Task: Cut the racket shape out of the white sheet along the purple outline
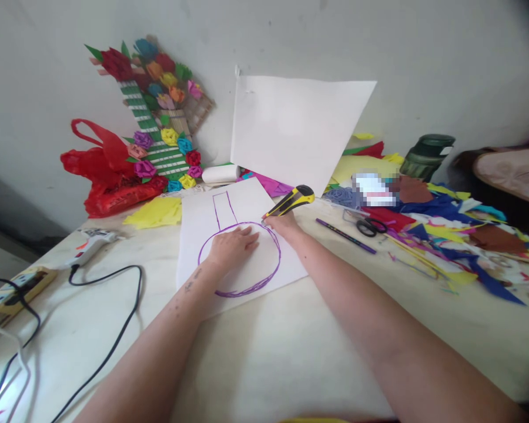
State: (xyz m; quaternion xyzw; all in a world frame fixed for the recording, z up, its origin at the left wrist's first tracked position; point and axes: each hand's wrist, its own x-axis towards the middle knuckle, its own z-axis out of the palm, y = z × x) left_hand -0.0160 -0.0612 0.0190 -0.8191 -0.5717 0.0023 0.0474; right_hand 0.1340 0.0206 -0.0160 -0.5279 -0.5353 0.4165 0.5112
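Observation:
A white sheet (194, 214) lies on the table, marked with a purple circle and a narrow upright shape above it. My left hand (231, 247) rests flat inside the circle, fingers stretched to the right. In my right hand (283, 224) is a yellow and black utility knife (293, 200), its handle slanting up to the right. The knife's tip end is at the circle's upper right line; the blade itself is too small to make out. A purple marker (346, 236) lies right of my right hand, with black-handled scissors (370, 227) beyond it.
Paper scraps (480, 235) and a dark green bottle (427, 157) are at the right. A white board (300, 129) leans on the wall. Paper-flower decorations (167, 141) and a red plastic bag (110, 170) stand back left. A glue gun (90, 247), power strip (17, 294) and cables occupy the left.

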